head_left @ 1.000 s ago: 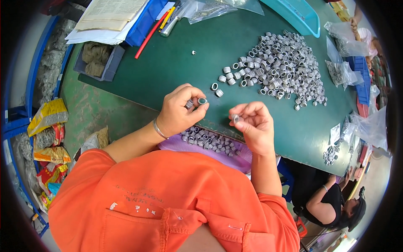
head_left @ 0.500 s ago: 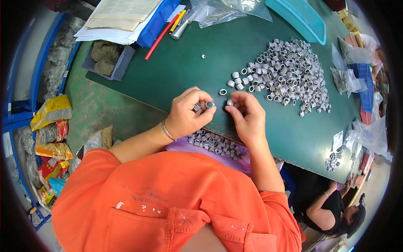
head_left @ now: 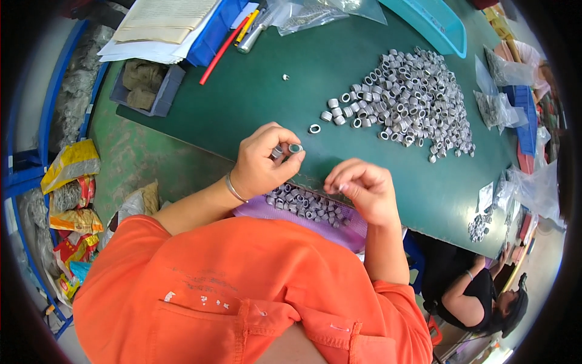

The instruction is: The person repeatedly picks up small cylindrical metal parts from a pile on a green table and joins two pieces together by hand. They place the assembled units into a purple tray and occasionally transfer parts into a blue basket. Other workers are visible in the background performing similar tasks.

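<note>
My left hand [head_left: 262,162] pinches a short grey metal ring [head_left: 295,148] between thumb and forefinger. A second ring [head_left: 277,152] is tucked behind it, inside the curled fingers. At the table's near edge, my right hand [head_left: 368,193] has its fingers drawn together with the thumb; whether a ring is in them I cannot make out. Below the hands, several rings [head_left: 309,206] lie in a purple container [head_left: 251,208] against my lap. One loose ring [head_left: 314,128] rests on the green table, just beyond my left hand. Further right spreads a large pile of rings [head_left: 412,100].
A turquoise basket [head_left: 451,36] stands behind the pile. At the far left are a blue tray with papers [head_left: 163,30], a red pen [head_left: 223,57] and a grey bin with cloth [head_left: 163,97]. Bags line the right side, where a co-worker [head_left: 470,303] sits.
My right hand has moved down and slightly right, from the tabletop to the near edge above the purple container. The ring visible at its fingertips before no longer shows. My left hand keeps its rings.
</note>
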{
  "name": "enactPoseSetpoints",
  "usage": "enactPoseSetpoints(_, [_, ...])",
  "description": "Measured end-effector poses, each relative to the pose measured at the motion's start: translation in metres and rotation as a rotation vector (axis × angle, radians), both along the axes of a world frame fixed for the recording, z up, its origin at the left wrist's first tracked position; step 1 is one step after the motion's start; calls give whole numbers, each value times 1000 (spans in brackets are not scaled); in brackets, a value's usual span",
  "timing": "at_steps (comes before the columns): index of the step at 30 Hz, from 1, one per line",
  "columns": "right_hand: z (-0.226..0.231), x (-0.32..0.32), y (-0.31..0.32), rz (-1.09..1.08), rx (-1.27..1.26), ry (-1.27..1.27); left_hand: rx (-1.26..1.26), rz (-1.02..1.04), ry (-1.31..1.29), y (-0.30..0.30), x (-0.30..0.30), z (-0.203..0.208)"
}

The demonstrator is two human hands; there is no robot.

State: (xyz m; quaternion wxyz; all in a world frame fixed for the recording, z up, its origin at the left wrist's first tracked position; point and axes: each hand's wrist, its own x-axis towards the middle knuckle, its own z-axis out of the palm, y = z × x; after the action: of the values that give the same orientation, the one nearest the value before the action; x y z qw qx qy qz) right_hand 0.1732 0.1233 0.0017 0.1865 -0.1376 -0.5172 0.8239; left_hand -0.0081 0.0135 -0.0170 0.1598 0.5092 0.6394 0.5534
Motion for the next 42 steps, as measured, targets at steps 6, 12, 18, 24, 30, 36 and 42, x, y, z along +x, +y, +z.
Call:
enactPoseSetpoints(6, [6,-39,0,-224,964,-265,-9,-6,-16,0,2,0])
enactPoseSetpoints(12, [-8,-51,0,-322,826,-386,-20,14,3,0,3,1])
enactPoseSetpoints(18, [-3,-26,3,-181,-251,-134,30,2,24,1,1,2])
enactPoseSetpoints(24, [5,-4,6,134,189,-57,23,-22,-23,1,-2,-1])
enactPoseSetpoints(30, [15,-44,23,-106,1304,-187,34,-16,22,2,2,1])
enactPoseSetpoints(36, [-3,-52,30,-190,1579,-435,-12,-30,45,-1,3,1])
enactPoseSetpoints(42, [-6,-2,12,-122,1427,-454,-2,-67,60,2,3,0])
